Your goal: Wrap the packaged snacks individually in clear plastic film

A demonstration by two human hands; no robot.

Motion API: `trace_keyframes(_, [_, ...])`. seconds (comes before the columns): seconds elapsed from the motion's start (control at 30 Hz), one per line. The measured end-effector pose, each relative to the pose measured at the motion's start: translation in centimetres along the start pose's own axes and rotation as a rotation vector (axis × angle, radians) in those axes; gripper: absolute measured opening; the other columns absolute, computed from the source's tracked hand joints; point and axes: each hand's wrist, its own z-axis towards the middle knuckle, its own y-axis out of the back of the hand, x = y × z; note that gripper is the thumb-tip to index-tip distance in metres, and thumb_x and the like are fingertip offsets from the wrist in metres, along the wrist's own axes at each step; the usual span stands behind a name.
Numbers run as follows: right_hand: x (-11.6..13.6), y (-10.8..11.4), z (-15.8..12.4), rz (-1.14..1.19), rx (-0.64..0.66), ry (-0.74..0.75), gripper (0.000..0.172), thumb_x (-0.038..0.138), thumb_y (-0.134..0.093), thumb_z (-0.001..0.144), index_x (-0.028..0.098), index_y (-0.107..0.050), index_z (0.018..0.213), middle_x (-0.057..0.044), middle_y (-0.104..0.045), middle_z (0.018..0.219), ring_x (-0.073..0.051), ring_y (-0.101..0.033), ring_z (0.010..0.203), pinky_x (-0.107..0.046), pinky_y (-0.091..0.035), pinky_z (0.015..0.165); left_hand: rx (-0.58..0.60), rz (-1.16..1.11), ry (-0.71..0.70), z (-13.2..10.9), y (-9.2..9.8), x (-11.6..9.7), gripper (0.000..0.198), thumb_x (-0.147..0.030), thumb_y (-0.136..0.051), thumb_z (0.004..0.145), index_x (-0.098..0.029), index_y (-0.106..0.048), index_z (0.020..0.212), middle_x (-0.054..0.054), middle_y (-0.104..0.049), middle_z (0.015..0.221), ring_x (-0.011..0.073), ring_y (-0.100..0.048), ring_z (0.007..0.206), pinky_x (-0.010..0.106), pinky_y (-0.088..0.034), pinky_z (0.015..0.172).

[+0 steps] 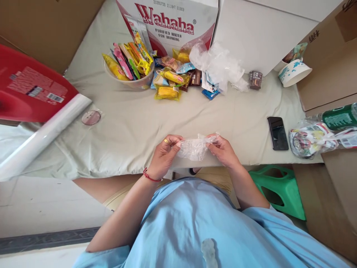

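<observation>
I have both hands raised at the near edge of the worktop [134, 137], which is draped in a pale green cloth. The left hand [164, 154], with a gold ring and a red cord bracelet at the wrist, has its grip closed: thumb and forefinger pinch one end of a thin, crumpled clear plastic bag [195, 149]. The right hand [223, 150] has its grip closed on the other end, so the bag sits bunched between the two grips. I cannot tell whether it touches the cloth.

Beyond the grips and well apart from them stands a pale round bowl [139, 82] stuffed with bright snack packets. Just beside it is a loose pile of wrapped snacks [170, 80], then a heap of crumpled clear film [217, 63]. Behind these is a white and red cardboard box [173, 22] printed "Wahaha".

Out past the right grip a black smartphone [277, 133] lies flat. Farther that way is a clear sack of printed packets [309, 139], with a green bottle [340, 117] on its side. Out past the left grip lie a small round pink disc [91, 117] and a long white roll [41, 137] set slantwise. Under the right forearm, below the worktop, stands a green plastic stool [281, 190].
</observation>
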Motion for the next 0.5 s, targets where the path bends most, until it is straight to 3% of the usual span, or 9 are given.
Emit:
trace_keyframes(0.2, [0.1, -1.6, -0.1, 0.062, -0.097, 0.084, 0.041, 0.059, -0.077, 0.084, 0.026, -0.063, 0.104, 0.003, -0.061, 0.082, -0.013, -0.056, 0.068, -0.028, -0.05, 0.065, -0.083, -0.001, 0.007, -0.1, -0.8, 0.7, 0.034, -0.055, -0.07, 0.092, -0.023, -0.059, 0.089, 0.002, -0.069, 0.086, 0.0188, -0.064, 0.088, 0.032, -0.047, 0.09])
trace_keyframes(0.3, [0.0, -2.4, 0.0, -0.004, -0.18, 0.141, 0.035, 0.058, -0.075, 0.087, 0.025, -0.065, 0.096, 0.002, -0.062, 0.08, -0.014, -0.058, 0.069, -0.03, -0.052, 0.069, -0.103, 0.067, -0.016, -0.3, -0.6, 0.8, 0.031, -0.052, -0.067, 0.095, -0.023, -0.058, 0.089, 0.0, -0.065, 0.08, 0.017, -0.061, 0.081, 0.031, -0.046, 0.082])
trace_keyframes(0.37, [0.1, -2.8, 0.3, -0.051, -0.215, 0.152, 0.033, 0.057, -0.072, 0.09, 0.024, -0.067, 0.087, 0.002, -0.06, 0.073, -0.013, -0.056, 0.064, -0.03, -0.051, 0.066, -0.142, 0.094, -0.016, -0.3, -0.3, 0.9, 0.03, -0.051, -0.067, 0.095, -0.023, -0.058, 0.089, -0.001, -0.061, 0.075, 0.0153, -0.056, 0.073, 0.029, -0.044, 0.074])
trace_keyframes(0.5, [0.5, -3.0, 0.8, -0.011, -0.161, 0.091, 0.035, 0.058, -0.071, 0.091, 0.023, -0.069, 0.086, 0.0, -0.063, 0.074, -0.012, -0.053, 0.061, -0.027, -0.047, 0.056, -0.289, 0.042, -0.009, -0.2, 1.1, 0.9, 0.03, -0.052, -0.068, 0.094, -0.024, -0.057, 0.092, -0.005, -0.052, 0.066, 0.0136, -0.047, 0.063, 0.027, -0.039, 0.065])
